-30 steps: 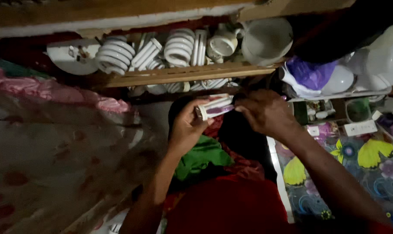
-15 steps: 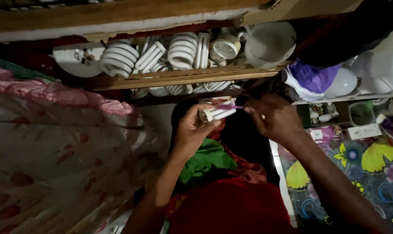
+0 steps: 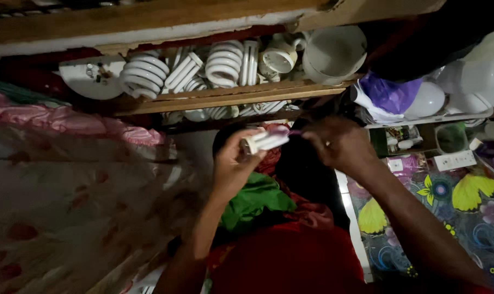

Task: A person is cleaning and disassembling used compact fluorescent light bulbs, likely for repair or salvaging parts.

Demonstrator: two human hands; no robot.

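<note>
Fingers (image 3: 241,142) beneath bulb-crowded wooden shelf (image 3: 230,98)

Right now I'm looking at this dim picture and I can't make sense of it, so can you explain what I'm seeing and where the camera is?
The camera sits on a person's head and looks down at their own two bare hands; there is no machine. The left hand holds a small white cylinder-shaped object. The right hand is at its far end, where something thin and purple sticks out; it is too blurred to name. Beyond the hands a wooden shelf carries white spiral light bulbs and white cups. To the right is a flowered cloth, to the left a pink patterned fabric, and below the hands green cloth and red cloth.
</note>
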